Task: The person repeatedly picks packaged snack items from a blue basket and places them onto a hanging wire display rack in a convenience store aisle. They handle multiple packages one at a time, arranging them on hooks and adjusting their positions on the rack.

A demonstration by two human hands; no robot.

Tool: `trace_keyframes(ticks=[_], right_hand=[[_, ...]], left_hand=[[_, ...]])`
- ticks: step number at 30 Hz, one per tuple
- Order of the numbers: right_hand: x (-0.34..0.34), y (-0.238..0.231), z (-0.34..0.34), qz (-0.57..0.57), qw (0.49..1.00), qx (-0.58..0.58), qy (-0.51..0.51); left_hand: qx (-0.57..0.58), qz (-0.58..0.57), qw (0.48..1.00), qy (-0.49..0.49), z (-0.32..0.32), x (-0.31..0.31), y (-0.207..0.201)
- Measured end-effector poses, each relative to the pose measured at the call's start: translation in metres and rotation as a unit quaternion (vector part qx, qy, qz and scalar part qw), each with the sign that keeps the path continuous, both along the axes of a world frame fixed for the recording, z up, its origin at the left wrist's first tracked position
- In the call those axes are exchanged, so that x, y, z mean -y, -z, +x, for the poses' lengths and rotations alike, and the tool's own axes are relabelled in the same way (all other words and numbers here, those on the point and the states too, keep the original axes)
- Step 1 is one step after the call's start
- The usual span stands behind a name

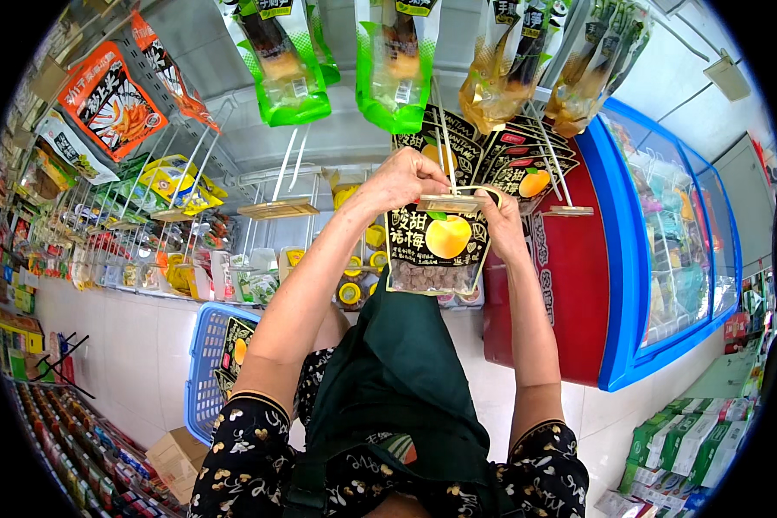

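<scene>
A black snack bag with a yellow fruit picture and a clear lower window showing dark brown pieces hangs upright before me. My left hand is closed in a pinch at its top edge, beside the wire display hook. At the bag's upper right corner, my right hand grips the edge between thumb and fingers. A tag holder on the hook's front end lies across the bag's top and hides part of it. Matching black bags hang behind, on this hook and the one to its right.
Green clear-fronted packs hang above. A blue basket holding more black bags stands on the floor at left. A red and blue freezer stands close on the right. Empty hooks with tag holders jut out at left.
</scene>
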State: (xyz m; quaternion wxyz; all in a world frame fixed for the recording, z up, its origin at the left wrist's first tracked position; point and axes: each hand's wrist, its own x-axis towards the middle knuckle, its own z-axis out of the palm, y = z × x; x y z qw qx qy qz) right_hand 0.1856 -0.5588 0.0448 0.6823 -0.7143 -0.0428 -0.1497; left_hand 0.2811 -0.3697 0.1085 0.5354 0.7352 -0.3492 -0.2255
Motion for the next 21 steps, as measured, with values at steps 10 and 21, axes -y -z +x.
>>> trace_keyframes(ticks=[10,21], right_hand=[[-0.011,-0.002,0.038,-0.154,0.972,0.062,0.167],[-0.048,0.024,0.034,-0.264,0.885,0.183,0.335]], left_hand=[[0.311,-0.015,0.907,-0.284,-0.002,0.008,0.023],[0.291,-0.006,0.908,-0.301,-0.015,0.006,0.09]])
